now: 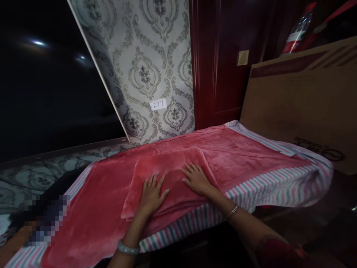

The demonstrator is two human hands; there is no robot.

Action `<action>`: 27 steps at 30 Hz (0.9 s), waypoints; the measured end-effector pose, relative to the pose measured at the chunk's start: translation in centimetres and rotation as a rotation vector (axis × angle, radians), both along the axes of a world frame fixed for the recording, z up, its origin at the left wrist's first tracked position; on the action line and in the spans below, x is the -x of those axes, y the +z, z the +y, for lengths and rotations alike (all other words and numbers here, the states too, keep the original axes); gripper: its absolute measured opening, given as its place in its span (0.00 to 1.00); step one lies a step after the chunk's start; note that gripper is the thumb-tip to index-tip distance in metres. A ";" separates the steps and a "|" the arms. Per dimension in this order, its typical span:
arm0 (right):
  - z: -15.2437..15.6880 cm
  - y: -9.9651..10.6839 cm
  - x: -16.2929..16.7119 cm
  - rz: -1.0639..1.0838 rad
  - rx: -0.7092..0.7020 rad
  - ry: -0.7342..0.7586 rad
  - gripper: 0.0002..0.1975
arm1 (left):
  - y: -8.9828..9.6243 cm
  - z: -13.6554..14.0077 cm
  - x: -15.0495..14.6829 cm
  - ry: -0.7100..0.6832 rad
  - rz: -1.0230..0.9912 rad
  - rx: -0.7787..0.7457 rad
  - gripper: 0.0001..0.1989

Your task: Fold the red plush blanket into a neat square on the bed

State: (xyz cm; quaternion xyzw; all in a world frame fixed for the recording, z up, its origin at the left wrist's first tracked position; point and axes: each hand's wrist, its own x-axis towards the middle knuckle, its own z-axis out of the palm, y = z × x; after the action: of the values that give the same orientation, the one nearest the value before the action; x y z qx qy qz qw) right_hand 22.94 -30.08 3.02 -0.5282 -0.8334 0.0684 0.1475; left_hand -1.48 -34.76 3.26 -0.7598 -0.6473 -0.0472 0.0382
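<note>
A folded pink plush blanket lies in a rough rectangle in front of me. Both hands rest flat on top of it. My left hand has its fingers spread on the left part of the folded blanket, and a pale bangle circles that wrist. My right hand lies palm down with fingers apart near the right side. Under the folded piece spreads a larger pink plush cloth with a striped border of white, pink and grey that hangs over the front edge.
A large dark screen stands at the left. Behind are patterned wallpaper with a "277" label and a dark red wooden panel. A cardboard box stands at the right, a bottle above it. A pixelated patch covers the lower left.
</note>
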 end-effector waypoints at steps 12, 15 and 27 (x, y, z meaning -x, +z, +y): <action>8.7 8.4 4.7 0.025 -0.053 -0.031 0.28 | 9.6 11.7 -0.8 0.042 -0.062 -0.009 0.23; 9.9 5.9 5.3 0.020 -0.047 -0.067 0.27 | 7.0 13.5 -1.6 0.095 -0.043 -0.039 0.24; 12.3 1.0 1.3 -0.002 -0.035 -0.309 0.24 | 0.5 14.3 -0.6 0.115 -0.048 -0.133 0.26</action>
State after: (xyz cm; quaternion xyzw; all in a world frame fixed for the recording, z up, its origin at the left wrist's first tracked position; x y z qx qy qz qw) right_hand 21.61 -17.74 4.03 -0.6477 -0.7433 0.0298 0.1645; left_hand -0.85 -20.47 3.73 -0.7158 -0.6861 -0.1061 0.0758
